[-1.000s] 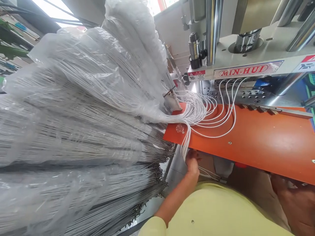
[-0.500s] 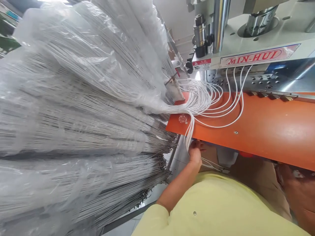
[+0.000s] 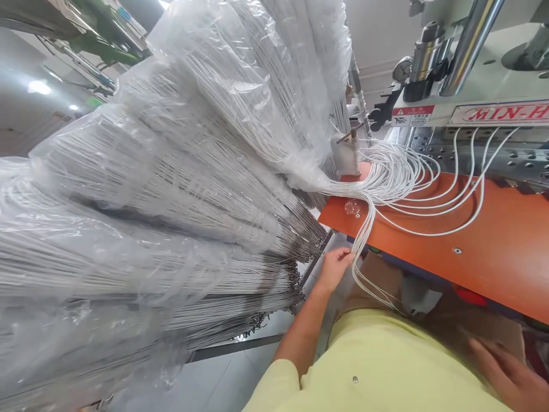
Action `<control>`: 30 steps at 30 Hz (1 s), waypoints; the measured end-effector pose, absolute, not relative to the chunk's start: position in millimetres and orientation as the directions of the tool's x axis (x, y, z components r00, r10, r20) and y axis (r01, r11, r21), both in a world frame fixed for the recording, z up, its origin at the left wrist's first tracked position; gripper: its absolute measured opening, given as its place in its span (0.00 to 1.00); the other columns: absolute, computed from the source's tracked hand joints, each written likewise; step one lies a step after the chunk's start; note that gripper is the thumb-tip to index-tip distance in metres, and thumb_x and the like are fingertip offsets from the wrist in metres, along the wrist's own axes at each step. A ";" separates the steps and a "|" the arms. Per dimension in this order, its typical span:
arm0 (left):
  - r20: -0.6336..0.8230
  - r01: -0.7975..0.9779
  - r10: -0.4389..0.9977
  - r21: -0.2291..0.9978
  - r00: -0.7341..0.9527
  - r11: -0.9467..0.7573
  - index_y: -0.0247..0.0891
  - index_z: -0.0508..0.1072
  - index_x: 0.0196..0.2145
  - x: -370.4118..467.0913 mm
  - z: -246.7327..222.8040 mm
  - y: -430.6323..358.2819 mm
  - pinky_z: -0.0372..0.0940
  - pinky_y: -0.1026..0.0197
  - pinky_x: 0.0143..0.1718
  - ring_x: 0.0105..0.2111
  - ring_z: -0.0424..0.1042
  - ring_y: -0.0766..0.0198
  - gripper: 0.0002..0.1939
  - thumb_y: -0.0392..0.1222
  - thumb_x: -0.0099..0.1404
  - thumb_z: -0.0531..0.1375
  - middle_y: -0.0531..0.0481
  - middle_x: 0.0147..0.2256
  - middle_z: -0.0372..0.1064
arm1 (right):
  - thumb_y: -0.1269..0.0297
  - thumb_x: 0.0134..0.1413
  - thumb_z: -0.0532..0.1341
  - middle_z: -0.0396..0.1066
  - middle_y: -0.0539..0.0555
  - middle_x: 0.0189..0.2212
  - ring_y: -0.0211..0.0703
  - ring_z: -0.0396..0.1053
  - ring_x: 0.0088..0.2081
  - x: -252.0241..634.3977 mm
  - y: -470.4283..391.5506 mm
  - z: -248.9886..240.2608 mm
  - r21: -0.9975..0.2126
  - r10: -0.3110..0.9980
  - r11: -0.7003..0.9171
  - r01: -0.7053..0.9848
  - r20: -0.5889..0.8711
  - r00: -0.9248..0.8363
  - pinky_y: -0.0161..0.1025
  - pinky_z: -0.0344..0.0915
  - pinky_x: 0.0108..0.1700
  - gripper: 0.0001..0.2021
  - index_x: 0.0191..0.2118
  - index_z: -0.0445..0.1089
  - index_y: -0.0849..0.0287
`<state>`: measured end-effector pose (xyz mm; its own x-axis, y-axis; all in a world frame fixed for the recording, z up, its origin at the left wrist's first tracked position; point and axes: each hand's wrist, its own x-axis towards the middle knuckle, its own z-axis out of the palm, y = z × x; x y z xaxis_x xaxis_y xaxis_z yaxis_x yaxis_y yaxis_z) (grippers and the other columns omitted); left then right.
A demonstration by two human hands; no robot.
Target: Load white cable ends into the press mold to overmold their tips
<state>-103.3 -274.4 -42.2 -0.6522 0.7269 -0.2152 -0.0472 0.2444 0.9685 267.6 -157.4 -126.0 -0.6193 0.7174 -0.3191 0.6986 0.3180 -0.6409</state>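
Note:
My left hand (image 3: pixel 337 268) pinches the edge of a bundle of white cables (image 3: pixel 364 229) that hangs over the front edge of the orange board (image 3: pixel 506 252). Below the hand, the loose cable ends run down beside my yellow shirt. My right hand (image 3: pixel 501 363) is at the lower right near the shirt, blurred, with fingers stretched out and nothing seen in it. More white cable lies in a coiled heap (image 3: pixel 392 171) on the board, and several strands run up into the machine (image 3: pixel 484 117).
Large bundles of grey cables in clear plastic (image 3: pixel 184 189) fill the left side on a metal rack (image 3: pixel 240 346). A metal bracket (image 3: pixel 348 154) stands at the board's left end. Under the board are cardboard (image 3: pixel 381 274) and a red object (image 3: pixel 469 296).
The view has turned left, so the board and machine appear farther right. My left hand now pinches the hanging cables at their left side. My right hand has come out from beneath the board edge.

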 end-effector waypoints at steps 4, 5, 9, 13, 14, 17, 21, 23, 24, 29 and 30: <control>-0.315 -0.219 0.759 0.948 -0.570 0.229 0.33 0.78 0.33 -86.2 -39.9 -273.0 0.68 0.59 0.38 0.33 0.76 0.59 0.14 0.49 0.58 0.66 0.45 0.32 0.79 | 0.42 0.53 0.60 0.76 0.56 0.48 0.60 0.72 0.52 183.4 -155.0 -74.4 -0.821 0.623 0.195 0.536 -0.319 -0.714 0.52 0.70 0.51 0.21 0.49 0.73 0.44; -0.335 -0.263 0.766 0.939 -0.549 0.223 0.33 0.78 0.34 -80.7 -35.8 -272.3 0.69 0.60 0.36 0.32 0.76 0.59 0.15 0.49 0.57 0.67 0.44 0.32 0.79 | 0.43 0.55 0.60 0.73 0.55 0.54 0.58 0.69 0.55 157.5 -151.5 -62.0 -0.867 0.557 0.177 0.467 -0.303 -0.773 0.51 0.68 0.55 0.24 0.55 0.70 0.47; -0.384 -0.387 0.776 0.901 -0.501 0.196 0.31 0.78 0.34 -68.0 -20.1 -267.3 0.70 0.60 0.33 0.29 0.76 0.60 0.19 0.51 0.54 0.70 0.42 0.32 0.79 | 0.42 0.52 0.64 0.75 0.58 0.52 0.56 0.72 0.51 78.8 -145.3 -38.2 -0.961 0.361 -0.058 0.270 -0.272 -0.892 0.51 0.67 0.56 0.29 0.54 0.73 0.57; -0.385 -0.404 0.766 0.897 -0.514 0.180 0.31 0.78 0.33 -67.1 -15.2 -262.1 0.71 0.60 0.33 0.29 0.75 0.61 0.20 0.52 0.52 0.71 0.42 0.32 0.79 | 0.36 0.42 0.68 0.80 0.59 0.38 0.58 0.76 0.43 60.8 -152.6 -40.5 -0.919 0.394 -0.286 0.271 -0.371 -0.841 0.51 0.72 0.49 0.32 0.45 0.78 0.61; -0.393 -0.412 0.765 0.892 -0.510 0.184 0.31 0.78 0.34 -67.0 -15.5 -261.2 0.71 0.60 0.33 0.29 0.76 0.61 0.20 0.52 0.52 0.71 0.42 0.32 0.79 | 0.36 0.41 0.68 0.80 0.58 0.36 0.57 0.76 0.41 62.4 -153.7 -41.1 -0.912 0.416 -0.294 0.287 -0.392 -0.820 0.51 0.73 0.46 0.33 0.44 0.79 0.60; -0.412 -0.445 0.769 0.876 -0.489 0.186 0.31 0.79 0.34 -65.3 -18.2 -259.1 0.72 0.59 0.33 0.31 0.76 0.59 0.21 0.52 0.51 0.72 0.42 0.33 0.79 | 0.34 0.40 0.67 0.80 0.58 0.33 0.55 0.76 0.36 70.2 -153.3 -39.0 -0.909 0.465 -0.275 0.312 -0.410 -0.785 0.48 0.74 0.41 0.34 0.43 0.80 0.60; -0.405 -0.439 0.771 0.880 -0.492 0.182 0.31 0.80 0.35 -62.8 -22.5 -256.1 0.73 0.55 0.35 0.34 0.76 0.56 0.21 0.52 0.51 0.72 0.41 0.35 0.78 | 0.36 0.39 0.68 0.80 0.59 0.35 0.56 0.76 0.37 74.6 -150.7 -33.2 -0.918 0.477 -0.296 0.262 -0.380 -0.792 0.50 0.74 0.43 0.33 0.44 0.79 0.60; -0.410 -0.433 0.762 0.881 -0.502 0.190 0.32 0.80 0.35 -62.3 -23.9 -254.5 0.73 0.54 0.36 0.34 0.76 0.56 0.21 0.51 0.50 0.72 0.42 0.34 0.78 | 0.38 0.39 0.69 0.79 0.60 0.36 0.56 0.76 0.38 74.8 -151.1 -34.1 -0.919 0.470 -0.315 0.235 -0.366 -0.803 0.50 0.74 0.44 0.33 0.45 0.78 0.60; -0.415 -0.433 0.760 0.880 -0.501 0.196 0.32 0.80 0.35 -62.1 -24.6 -254.0 0.73 0.54 0.36 0.34 0.76 0.56 0.21 0.51 0.50 0.72 0.43 0.33 0.78 | 0.39 0.40 0.69 0.79 0.59 0.36 0.56 0.76 0.39 75.1 -151.7 -35.9 -0.921 0.466 -0.318 0.227 -0.360 -0.808 0.50 0.73 0.45 0.32 0.45 0.77 0.60; -0.361 -0.369 0.705 0.917 -0.610 0.151 0.34 0.76 0.33 -69.5 -34.5 -258.2 0.70 0.59 0.35 0.28 0.71 0.64 0.16 0.51 0.56 0.68 0.50 0.27 0.72 | 0.43 0.49 0.66 0.77 0.56 0.34 0.50 0.73 0.37 87.8 -153.5 -47.1 -0.932 0.527 -0.220 0.287 -0.361 -0.769 0.44 0.71 0.42 0.24 0.41 0.75 0.60; -0.323 -0.321 0.654 0.938 -0.684 0.127 0.35 0.75 0.33 -74.2 -38.4 -260.7 0.69 0.61 0.35 0.27 0.70 0.66 0.15 0.51 0.57 0.67 0.52 0.27 0.70 | 0.44 0.52 0.64 0.75 0.54 0.32 0.47 0.72 0.35 94.6 -152.2 -46.3 -0.935 0.530 -0.184 0.305 -0.355 -0.770 0.42 0.70 0.41 0.23 0.43 0.74 0.60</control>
